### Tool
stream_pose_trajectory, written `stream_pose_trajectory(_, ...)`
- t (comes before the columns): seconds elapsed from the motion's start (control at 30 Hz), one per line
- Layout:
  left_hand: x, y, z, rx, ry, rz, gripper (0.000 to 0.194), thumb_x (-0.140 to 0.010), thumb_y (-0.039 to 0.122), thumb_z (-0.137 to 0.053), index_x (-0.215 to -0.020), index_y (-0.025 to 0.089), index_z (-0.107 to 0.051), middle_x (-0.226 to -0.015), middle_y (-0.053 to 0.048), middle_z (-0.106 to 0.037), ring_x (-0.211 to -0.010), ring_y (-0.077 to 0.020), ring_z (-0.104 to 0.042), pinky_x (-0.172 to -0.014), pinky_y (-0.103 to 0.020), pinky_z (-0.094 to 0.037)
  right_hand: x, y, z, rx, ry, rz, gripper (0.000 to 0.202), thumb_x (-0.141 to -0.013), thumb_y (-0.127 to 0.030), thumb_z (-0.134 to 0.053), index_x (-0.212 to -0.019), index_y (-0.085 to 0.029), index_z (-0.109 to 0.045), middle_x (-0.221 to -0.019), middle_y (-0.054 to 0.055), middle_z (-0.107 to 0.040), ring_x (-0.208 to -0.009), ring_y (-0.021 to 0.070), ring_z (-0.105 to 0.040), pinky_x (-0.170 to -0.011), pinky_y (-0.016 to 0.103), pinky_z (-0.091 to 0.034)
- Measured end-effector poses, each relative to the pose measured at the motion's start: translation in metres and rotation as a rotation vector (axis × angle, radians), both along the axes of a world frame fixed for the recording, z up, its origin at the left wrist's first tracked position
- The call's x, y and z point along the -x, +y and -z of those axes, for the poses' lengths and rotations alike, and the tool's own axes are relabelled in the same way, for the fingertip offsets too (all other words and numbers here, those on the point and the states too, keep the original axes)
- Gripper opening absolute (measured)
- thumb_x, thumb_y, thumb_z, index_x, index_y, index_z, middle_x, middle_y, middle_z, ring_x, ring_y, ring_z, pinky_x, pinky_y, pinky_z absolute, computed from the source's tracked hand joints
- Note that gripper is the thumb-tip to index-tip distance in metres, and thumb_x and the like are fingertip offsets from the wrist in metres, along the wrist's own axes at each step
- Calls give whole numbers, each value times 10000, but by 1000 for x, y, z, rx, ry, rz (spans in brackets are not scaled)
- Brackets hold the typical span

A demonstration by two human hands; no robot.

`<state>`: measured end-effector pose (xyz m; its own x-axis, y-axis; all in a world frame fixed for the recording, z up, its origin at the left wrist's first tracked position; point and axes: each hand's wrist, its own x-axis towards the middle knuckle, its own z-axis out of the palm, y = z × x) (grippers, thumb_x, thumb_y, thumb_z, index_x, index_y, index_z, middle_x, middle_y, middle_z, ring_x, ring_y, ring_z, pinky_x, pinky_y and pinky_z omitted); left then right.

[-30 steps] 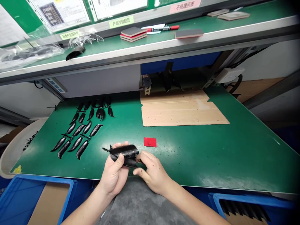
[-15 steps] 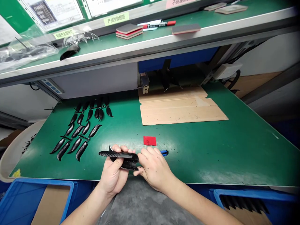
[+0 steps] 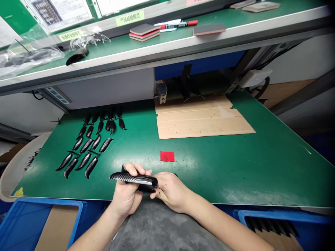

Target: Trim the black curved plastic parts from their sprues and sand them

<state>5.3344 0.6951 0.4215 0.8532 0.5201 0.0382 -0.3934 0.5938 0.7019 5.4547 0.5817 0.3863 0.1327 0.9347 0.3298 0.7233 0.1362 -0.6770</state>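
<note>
Near the front edge of the green table, my left hand point(image 3: 131, 191) is wrapped round glossy black ribbed parts point(image 3: 141, 179), which point left. My right hand point(image 3: 171, 191) is closed at the parts' right end, its thumb and fingers pressed together there; what it pinches is hidden. A small dark tip shows just behind my right knuckles. Beyond the hands lies a red square point(image 3: 166, 156) with a mark on it. Rows of black curved blade pieces point(image 3: 91, 167) lie on the left of the table.
A cardboard sheet point(image 3: 204, 120) lies at the back centre. Overhead runs a shelf point(image 3: 170, 45) with pads, a red marker point(image 3: 180, 24) and plastic bags. Blue bins point(image 3: 81, 216) stand at the front left and right, a round white tub point(image 3: 7, 181) at the far left.
The black parts have turned in my left hand, and the gap at their right end no longer shows. My right hand has rotated slightly, hiding most of the blue tool behind it.
</note>
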Motion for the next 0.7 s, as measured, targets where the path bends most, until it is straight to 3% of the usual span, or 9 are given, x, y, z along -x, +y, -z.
stream_pose_trajectory(0.07,0,0,0,22,-11,-12,158,-786,158,-681,-817,246,-554,-874,43,-573,-917,-113,-621,-1006,-352,-462,1,1,1,-39,179,4,535,-880,-668,-307,-708,-198,-492,-651,-14,-491,-613,129,-446,-589,266,-337)
stream_pose_trajectory(0.2,0,0,0,65,-34,-8,143,-811,161,-652,-838,261,-554,-909,47,-586,-968,-123,-610,-998,-364,-473,9,4,4,-128,362,154,559,-788,-753,-369,-691,-205,-416,-667,-28,-415,-617,124,-390,-558,255,-314)
stream_pose_trajectory(0.33,0,5,0,111,-17,-27,154,-801,164,-666,-843,267,-560,-922,52,-589,-968,-114,-606,-1000,-341,-463,10,1,2,-103,440,132,532,-770,-734,-455,-771,-203,-492,-715,-20,-465,-650,129,-423,-585,257,-357)
stream_pose_trajectory(0.47,7,21,4,143,43,-109,179,-776,182,-696,-881,272,-582,-948,38,-606,-982,-141,-609,-963,-356,-472,-2,-3,-2,4,491,188,377,-830,-575,-554,-895,-205,-585,-767,3,-564,-685,140,-500,-629,267,-415)
stream_pose_trajectory(0.53,15,35,8,160,95,-189,183,-775,184,-696,-907,258,-594,-968,22,-620,-980,-145,-609,-923,-328,-481,-9,-2,0,110,506,212,343,-874,-518,-510,-822,-196,-615,-710,6,-589,-644,141,-522,-617,269,-426)
stream_pose_trajectory(0.6,29,54,12,178,157,-334,188,-784,198,-687,-947,240,-605,-968,1,-631,-922,-138,-617,-826,-277,-498,-16,0,7,266,463,207,446,-890,-543,-434,-665,-191,-591,-572,0,-555,-550,145,-517,-546,269,-420)
stream_pose_trajectory(0.63,39,66,15,193,188,-432,208,-785,213,-686,-976,231,-608,-950,-9,-635,-871,-136,-620,-769,-264,-502,-19,3,14,349,400,210,503,-895,-561,-384,-590,-196,-548,-508,0,-522,-503,151,-509,-506,271,-414)
stream_pose_trajectory(0.7,68,95,24,245,234,-667,265,-775,228,-692,-1027,211,-609,-905,-20,-636,-784,-135,-618,-705,-268,-506,-25,11,32,406,125,248,456,-815,-585,-482,-560,-212,-543,-561,23,-587,-551,193,-573,-524,298,-463)
